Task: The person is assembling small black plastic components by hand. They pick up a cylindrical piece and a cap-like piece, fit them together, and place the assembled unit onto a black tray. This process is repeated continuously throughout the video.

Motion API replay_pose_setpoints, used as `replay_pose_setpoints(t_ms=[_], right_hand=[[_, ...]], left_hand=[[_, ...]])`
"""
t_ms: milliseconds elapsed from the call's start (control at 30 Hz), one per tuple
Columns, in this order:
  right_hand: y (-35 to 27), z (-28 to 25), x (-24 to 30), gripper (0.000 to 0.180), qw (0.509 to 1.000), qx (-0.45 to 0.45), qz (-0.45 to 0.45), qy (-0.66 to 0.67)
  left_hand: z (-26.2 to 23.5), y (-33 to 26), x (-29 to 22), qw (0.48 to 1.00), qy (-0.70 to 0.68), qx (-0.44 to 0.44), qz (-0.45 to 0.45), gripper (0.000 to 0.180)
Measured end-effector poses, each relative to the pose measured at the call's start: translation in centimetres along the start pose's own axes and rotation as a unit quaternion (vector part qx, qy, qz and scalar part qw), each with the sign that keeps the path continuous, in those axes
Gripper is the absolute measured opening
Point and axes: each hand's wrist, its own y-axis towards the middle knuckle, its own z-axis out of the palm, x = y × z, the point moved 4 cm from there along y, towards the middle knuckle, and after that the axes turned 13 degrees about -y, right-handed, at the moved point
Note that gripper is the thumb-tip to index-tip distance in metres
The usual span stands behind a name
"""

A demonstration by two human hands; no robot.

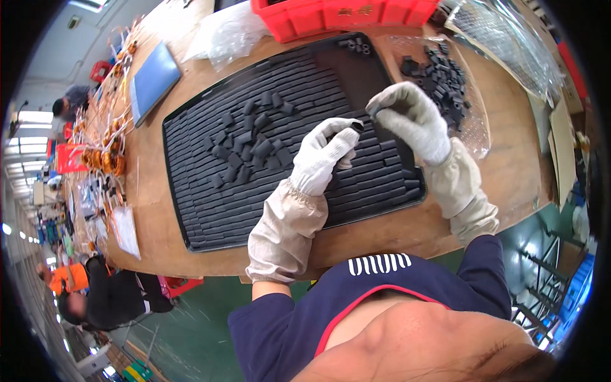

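My left hand [328, 151], in a white knit glove, pinches a small black block [358, 127] between thumb and fingertips above the tray's right part. Just right of it, my right hand [417, 121], gloved too, has thumb and forefinger closed around something small and dark, mostly hidden by the glove. Beneath both hands lies a black tray [180, 232] lined with rows of black blocks [210, 172]. Loose black blocks [245, 138] are heaped on those rows left of my hands. Several small grey rings [355, 45] sit in the tray's far right corner.
More black pieces [445, 79] are piled on bubble wrap [478, 130] at the right. A red bin [344, 16] stands behind the tray, beside clear plastic bags [226, 32]. A blue folder [154, 81] and copper coils [109, 161] lie leftward. Other people [121, 296] are at left.
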Motion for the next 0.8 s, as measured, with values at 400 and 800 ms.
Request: replay_pose_setpoints(t_ms=[400,800], right_hand=[[-1.8,0.3,0.1,0.011,0.944,0.018,-0.142,-0.297],[-5.3,-2.3,-0.1,0.023,0.949,-0.042,-0.169,-0.261]], left_hand=[[0.6,0.2,0.6,0.991,0.122,0.009,-0.051,0.036],[1.1,8.5,-10.1,0.835,0.517,-0.051,0.181,0.029]])
